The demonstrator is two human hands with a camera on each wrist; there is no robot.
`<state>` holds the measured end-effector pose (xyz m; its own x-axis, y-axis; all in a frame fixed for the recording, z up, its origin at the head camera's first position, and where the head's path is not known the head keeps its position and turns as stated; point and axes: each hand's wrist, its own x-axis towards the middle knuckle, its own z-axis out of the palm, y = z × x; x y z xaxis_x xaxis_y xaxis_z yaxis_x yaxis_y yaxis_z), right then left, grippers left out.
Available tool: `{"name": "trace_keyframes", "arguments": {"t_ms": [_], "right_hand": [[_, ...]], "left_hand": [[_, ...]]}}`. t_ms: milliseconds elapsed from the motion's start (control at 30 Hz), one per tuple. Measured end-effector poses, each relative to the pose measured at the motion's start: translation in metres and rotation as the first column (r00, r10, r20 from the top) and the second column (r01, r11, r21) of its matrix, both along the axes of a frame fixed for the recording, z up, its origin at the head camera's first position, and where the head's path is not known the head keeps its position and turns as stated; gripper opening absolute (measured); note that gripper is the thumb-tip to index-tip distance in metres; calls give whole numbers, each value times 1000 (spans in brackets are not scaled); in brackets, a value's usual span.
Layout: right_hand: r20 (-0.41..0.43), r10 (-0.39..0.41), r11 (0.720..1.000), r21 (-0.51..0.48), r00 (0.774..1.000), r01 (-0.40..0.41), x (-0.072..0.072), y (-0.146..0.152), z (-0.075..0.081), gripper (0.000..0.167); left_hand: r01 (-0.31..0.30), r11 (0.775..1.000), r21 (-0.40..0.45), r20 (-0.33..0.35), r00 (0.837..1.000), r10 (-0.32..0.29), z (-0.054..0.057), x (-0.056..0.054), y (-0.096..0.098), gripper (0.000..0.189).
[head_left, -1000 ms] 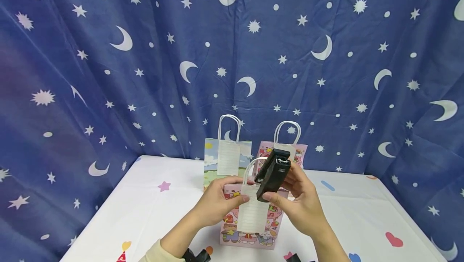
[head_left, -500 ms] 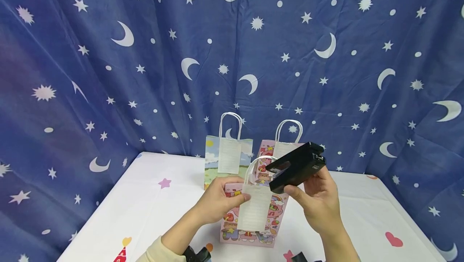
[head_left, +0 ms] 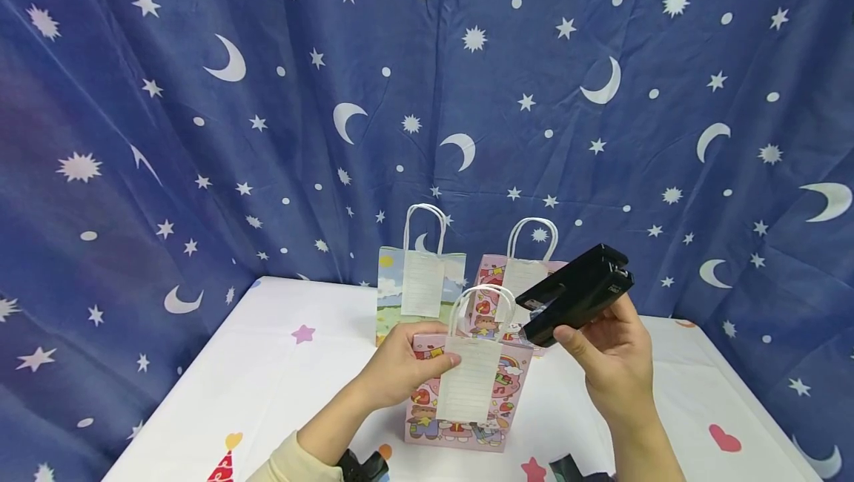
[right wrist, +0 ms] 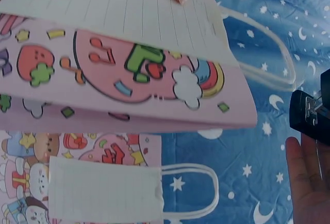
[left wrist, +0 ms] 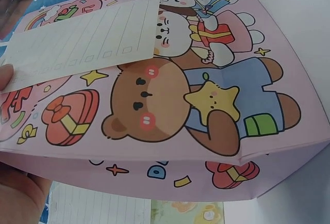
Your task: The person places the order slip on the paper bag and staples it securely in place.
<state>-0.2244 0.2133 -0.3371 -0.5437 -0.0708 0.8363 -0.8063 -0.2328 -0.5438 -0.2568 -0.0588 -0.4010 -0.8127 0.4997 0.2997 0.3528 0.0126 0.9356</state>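
Observation:
In the head view, a pink cartoon-print paper gift bag [head_left: 510,385] with white handles stands at the table's front. A lined white paper [head_left: 467,385] lies flat against its face. My left hand [head_left: 403,367] pinches the bag's upper left edge, with the thumb over the paper and the other fingers behind. My right hand [head_left: 617,363] grips a black stapler [head_left: 580,289] right of and above the bag's top. The stapler's jaws are parted and point left, apart from the bag. In the right wrist view, the stapler's end [right wrist: 307,110] shows at the right edge.
Behind stand a blue-green landscape-print gift bag [head_left: 388,289] and another pink gift bag [head_left: 490,267], each bearing a lined paper. The white tablecloth [head_left: 300,378] has coloured shapes. A dark blue star-and-moon curtain [head_left: 300,141] hangs at the back.
My right hand has moved the stapler rightward, away from the front bag's top, and turned it from steeply tilted to flatter. My left hand keeps its hold on the bag.

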Motion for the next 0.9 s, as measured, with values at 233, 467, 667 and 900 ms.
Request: {"name": "trace_keyframes", "arguments": {"t_ms": [233,467,667,900], "right_hand": [[72,-89,996,3,993,89,-1,12,2,61],[258,-308,951,118,916,286,-2,23,1,60],[352,-422,906,178,835,383,-9,29,-1,59],[445,-535,844,304,718,441,-19,38,-7,59]], "left_hand": [[25,999,21,17,1000,-25,1,0,0,28],[7,1000,-3,2,1000,-7,1,1,0,27],[-5,1000,-16,-19,1000,5,1,1,0,25],[-7,1000,-22,-17,1000,6,-1,0,0,24]]}}
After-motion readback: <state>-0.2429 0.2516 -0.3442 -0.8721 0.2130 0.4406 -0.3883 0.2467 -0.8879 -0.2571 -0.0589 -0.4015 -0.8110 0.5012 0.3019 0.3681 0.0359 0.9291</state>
